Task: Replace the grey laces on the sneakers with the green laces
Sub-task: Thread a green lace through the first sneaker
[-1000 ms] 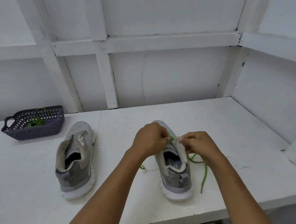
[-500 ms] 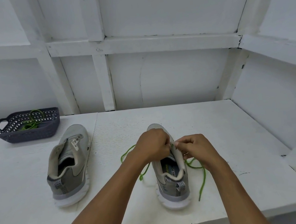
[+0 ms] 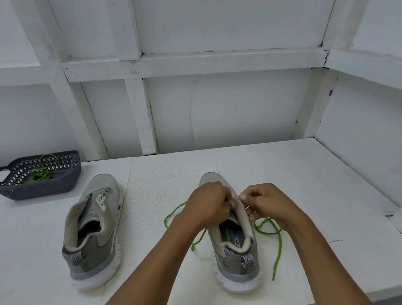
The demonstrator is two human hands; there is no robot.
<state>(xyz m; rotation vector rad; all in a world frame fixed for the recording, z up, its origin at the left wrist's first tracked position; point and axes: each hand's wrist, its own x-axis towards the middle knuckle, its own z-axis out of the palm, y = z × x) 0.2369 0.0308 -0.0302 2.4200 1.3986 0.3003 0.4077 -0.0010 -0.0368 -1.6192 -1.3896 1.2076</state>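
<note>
At the sneaker, my left hand and right hand are pinching limp green lace; I'm favouring its stiffer tip.

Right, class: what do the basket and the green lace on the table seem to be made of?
Basket: probably moulded plastic, matte dark grey-blue, given its regular cut-out pattern. Green lace: seemingly woven cord, matte; it lies in limp curves.

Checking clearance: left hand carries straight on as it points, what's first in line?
The sneaker it is working on: the left hand points across its upper, toward the toe. The right hand sits close beside that line; depth unclear.
</note>
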